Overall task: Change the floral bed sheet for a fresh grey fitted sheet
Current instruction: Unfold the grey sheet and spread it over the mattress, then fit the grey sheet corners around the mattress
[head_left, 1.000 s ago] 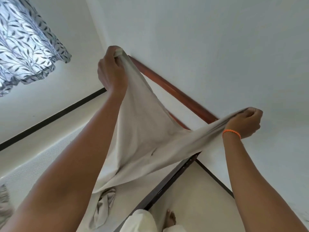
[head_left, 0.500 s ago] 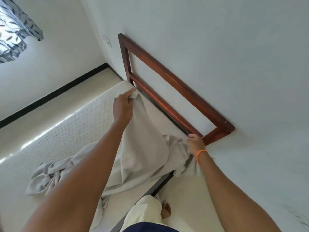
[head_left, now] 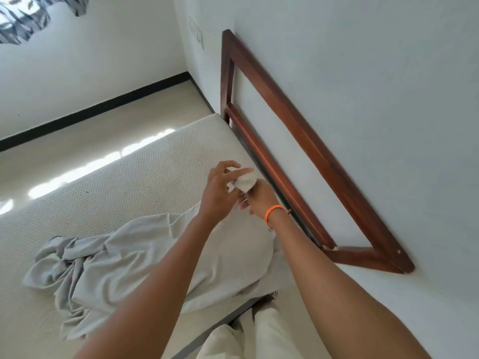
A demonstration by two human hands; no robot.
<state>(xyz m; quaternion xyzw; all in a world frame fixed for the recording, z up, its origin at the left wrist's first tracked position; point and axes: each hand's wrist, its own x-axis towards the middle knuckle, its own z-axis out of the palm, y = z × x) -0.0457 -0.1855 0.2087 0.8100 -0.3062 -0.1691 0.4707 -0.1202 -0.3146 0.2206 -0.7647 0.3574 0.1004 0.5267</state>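
Observation:
The grey fitted sheet (head_left: pixel 108 268) lies crumpled across the bare white mattress (head_left: pixel 134 182), bunched at the left and stretching up to my hands. My left hand (head_left: pixel 220 193) and my right hand (head_left: pixel 259 198) meet near the headboard side of the mattress. Between them they hold a small bunched edge of the grey sheet (head_left: pixel 245 181). My left thumb and fingers pinch it from the left; my right hand grips it from below. An orange band circles my right wrist. No floral sheet is in view.
A brown wooden headboard frame (head_left: pixel 298 141) stands against the white wall on the right. The dark bed frame edge (head_left: pixel 225 320) runs by my legs at the bottom. Cream floor with a black skirting lies beyond the bed; a leaf-patterned curtain (head_left: pixel 23 19) hangs top left.
The sheet, stretched high between my raised hands a second ago, has dropped onto the mattress. Both hands have come together at one bunched edge near the headboard.

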